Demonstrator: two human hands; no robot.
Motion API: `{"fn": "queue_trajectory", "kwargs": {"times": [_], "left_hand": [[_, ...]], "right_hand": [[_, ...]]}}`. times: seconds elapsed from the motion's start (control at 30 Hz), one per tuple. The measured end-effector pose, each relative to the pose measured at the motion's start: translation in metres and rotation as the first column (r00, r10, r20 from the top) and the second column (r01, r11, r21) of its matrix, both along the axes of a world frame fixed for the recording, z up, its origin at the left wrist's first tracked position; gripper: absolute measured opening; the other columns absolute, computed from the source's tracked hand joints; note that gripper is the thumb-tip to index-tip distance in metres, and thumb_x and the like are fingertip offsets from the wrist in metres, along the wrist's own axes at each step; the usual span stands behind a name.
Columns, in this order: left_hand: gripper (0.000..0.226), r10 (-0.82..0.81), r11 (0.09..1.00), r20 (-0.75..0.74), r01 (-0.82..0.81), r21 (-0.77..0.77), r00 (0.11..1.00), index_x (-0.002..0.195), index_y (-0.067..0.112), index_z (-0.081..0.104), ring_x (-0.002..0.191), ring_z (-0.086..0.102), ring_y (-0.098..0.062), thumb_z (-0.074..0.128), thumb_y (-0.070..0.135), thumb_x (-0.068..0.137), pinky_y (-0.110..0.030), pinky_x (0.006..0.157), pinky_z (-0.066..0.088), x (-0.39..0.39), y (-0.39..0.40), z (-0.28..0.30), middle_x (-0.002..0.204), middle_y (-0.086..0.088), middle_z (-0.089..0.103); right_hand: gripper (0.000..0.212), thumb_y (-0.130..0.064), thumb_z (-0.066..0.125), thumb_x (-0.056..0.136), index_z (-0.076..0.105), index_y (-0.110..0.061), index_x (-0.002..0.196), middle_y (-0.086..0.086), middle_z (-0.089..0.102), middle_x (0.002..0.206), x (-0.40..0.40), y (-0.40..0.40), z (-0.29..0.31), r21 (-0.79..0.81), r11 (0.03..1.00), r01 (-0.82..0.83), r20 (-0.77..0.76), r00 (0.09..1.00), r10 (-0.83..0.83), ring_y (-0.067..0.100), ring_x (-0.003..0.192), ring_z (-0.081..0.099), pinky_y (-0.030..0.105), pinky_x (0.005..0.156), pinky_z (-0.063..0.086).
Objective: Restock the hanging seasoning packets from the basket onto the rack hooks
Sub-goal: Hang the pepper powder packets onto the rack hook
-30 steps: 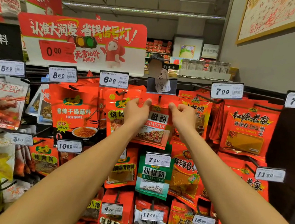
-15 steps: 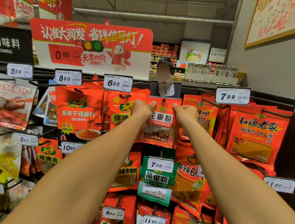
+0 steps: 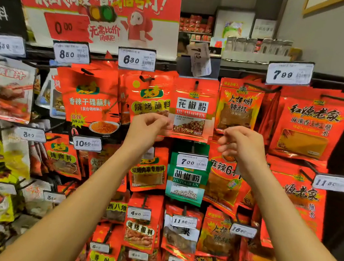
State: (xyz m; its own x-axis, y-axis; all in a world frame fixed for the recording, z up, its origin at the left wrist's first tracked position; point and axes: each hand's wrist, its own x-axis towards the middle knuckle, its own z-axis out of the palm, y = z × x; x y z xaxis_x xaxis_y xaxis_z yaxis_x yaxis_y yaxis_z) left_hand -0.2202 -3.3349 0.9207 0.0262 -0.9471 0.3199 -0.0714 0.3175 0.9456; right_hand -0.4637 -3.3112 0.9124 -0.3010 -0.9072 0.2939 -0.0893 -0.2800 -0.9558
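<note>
Two bare forearms reach up and away from the camera toward a store rack (image 3: 248,73) crowded with hanging seasoning packets. The red huajiao powder packet (image 3: 192,109) hangs from a hook (image 3: 196,83) in the rack's top row, just below a flipped-up price tag (image 3: 199,59) and between a red barbecue dip packet (image 3: 148,99) on its left and a red chili packet (image 3: 239,108) on its right.

The left hand (image 3: 145,130) is raised at the packet's lower left corner, wrist bent slightly back, its fingers (image 3: 157,118) curled with the tips at the packet's edge; whether they pinch that edge or only brush it cannot be told.

The right hand (image 3: 241,146) hovers just beside the packet's lower right corner, apart from it, fingers loosely curled and holding nothing, the thumb side turned toward the rack.

Directly below the powder packet hangs a green pepper powder packet (image 3: 186,181) behind a price tag marked 7.00 (image 3: 191,162). A red-and-white promotional sign (image 3: 99,8) stands above the rack on the left. Motion blur softens the packets at the far left of the rack.
</note>
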Motion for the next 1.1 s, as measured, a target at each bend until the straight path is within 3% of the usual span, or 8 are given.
{"fn": "queue_trajectory", "kwargs": {"times": [0.23, 0.37, 0.47, 0.6, 0.77, 0.9, 1.0, 1.1], "left_hand": [[0.022, -0.087, 0.946, -0.121, 0.12, 0.3, 0.989, 0.089, 0.016, 0.073, 0.064, 0.07, -0.012, 0.055, 0.015, 0.101, -0.022, 0.06, 0.058, 0.017, 0.035, -0.111, 0.081, -0.006, 0.077], [0.023, -0.016, 0.847, -0.131, 0.083, 0.525, 0.991, 0.087, 0.015, 0.073, 0.061, 0.068, -0.012, 0.054, 0.012, 0.1, -0.023, 0.054, 0.056, 0.025, 0.06, -0.192, 0.08, -0.007, 0.076], [0.019, 0.04, 0.727, -0.117, 0.052, 0.684, 0.992, 0.084, 0.015, 0.073, 0.059, 0.065, -0.014, 0.058, 0.013, 0.096, -0.022, 0.05, 0.052, 0.03, 0.083, -0.258, 0.073, -0.003, 0.074], [0.014, 0.087, 0.52, -0.033, -0.017, 0.854, 0.996, 0.089, 0.016, 0.068, 0.06, 0.063, -0.013, 0.057, 0.014, 0.098, -0.026, 0.059, 0.049, 0.043, 0.117, -0.354, 0.074, -0.002, 0.072], [0.017, 0.099, 0.219, 0.045, -0.066, 0.974, 0.994, 0.082, 0.016, 0.063, 0.055, 0.052, -0.015, 0.055, 0.008, 0.095, -0.017, 0.046, 0.041, 0.057, 0.166, -0.476, 0.076, -0.008, 0.06], [0.022, 0.052, 0.053, 0.089, -0.092, 0.994, 0.995, 0.078, 0.016, 0.064, 0.051, 0.058, -0.012, 0.055, 0.009, 0.097, -0.02, 0.055, 0.043, 0.069, 0.193, -0.572, 0.065, -0.002, 0.064], [0.017, 0.014, -0.05, 0.111, -0.11, 0.993, 0.994, 0.078, 0.015, 0.064, 0.061, 0.059, -0.019, 0.061, 0.014, 0.095, -0.027, 0.064, 0.042, 0.082, 0.198, -0.645, 0.075, -0.005, 0.065], [0.006, -0.039, -0.068, 0.124, -0.126, 0.99, 0.992, 0.096, 0.011, 0.062, 0.065, 0.058, -0.021, 0.06, 0.017, 0.096, -0.03, 0.068, 0.043, 0.086, 0.201, -0.726, 0.082, -0.007, 0.064]], "right_hand": [[0.025, -0.002, 0.053, 0.095, 0.065, -0.009, 0.074, 0.008, 0.065, 0.055, 0.007, 0.051, -0.095, 0.139, 0.988, -0.06, 0.087, 0.995, 0.048, 0.017, 0.04, 0.059, 0.02, 0.037, 0.042], [0.026, -0.003, 0.053, 0.096, 0.065, -0.01, 0.074, 0.009, 0.064, 0.057, 0.01, 0.073, -0.186, 0.377, 0.924, -0.062, 0.113, 0.993, 0.021, 0.019, 0.041, 0.057, 0.022, 0.04, 0.043], [0.028, -0.002, 0.053, 0.095, 0.064, -0.01, 0.071, 0.011, 0.061, 0.054, 0.019, 0.09, -0.266, 0.585, 0.809, -0.056, 0.127, 0.992, -0.022, 0.023, 0.043, 0.052, 0.025, 0.043, 0.041], [0.026, -0.003, 0.051, 0.096, 0.062, -0.009, 0.074, 0.004, 0.062, 0.05, 0.037, 0.122, -0.37, 0.802, 0.596, -0.04, 0.076, 0.996, -0.036, 0.02, 0.042, 0.054, 0.019, 0.039, 0.041], [0.029, 0.003, 0.05, 0.095, 0.06, -0.009, 0.07, 0.015, 0.058, 0.065, 0.052, 0.168, -0.505, 0.933, 0.358, -0.022, 0.051, 0.996, -0.073, 0.022, 0.055, 0.053, 0.026, 0.052, 0.046], [0.037, -0.008, 0.05, 0.098, 0.062, -0.012, 0.063, 0.007, 0.059, 0.052, 0.06, 0.194, -0.616, 0.991, 0.096, -0.088, 0.099, 0.989, -0.114, 0.018, 0.042, 0.056, 0.022, 0.046, 0.048], [0.024, -0.02, 0.058, 0.094, 0.063, -0.013, 0.071, 0.01, 0.066, 0.064, 0.067, 0.207, -0.703, 1.0, 0.016, 0.024, -0.025, 0.998, 0.054, 0.024, 0.053, 0.064, 0.031, 0.053, 0.055], [0.027, -0.02, 0.056, 0.093, 0.063, -0.011, 0.069, 0.005, 0.066, 0.055, 0.065, 0.216, -0.786, 0.998, -0.02, 0.053, -0.047, 0.972, 0.228, 0.018, 0.048, 0.063, 0.025, 0.044, 0.051]]}}
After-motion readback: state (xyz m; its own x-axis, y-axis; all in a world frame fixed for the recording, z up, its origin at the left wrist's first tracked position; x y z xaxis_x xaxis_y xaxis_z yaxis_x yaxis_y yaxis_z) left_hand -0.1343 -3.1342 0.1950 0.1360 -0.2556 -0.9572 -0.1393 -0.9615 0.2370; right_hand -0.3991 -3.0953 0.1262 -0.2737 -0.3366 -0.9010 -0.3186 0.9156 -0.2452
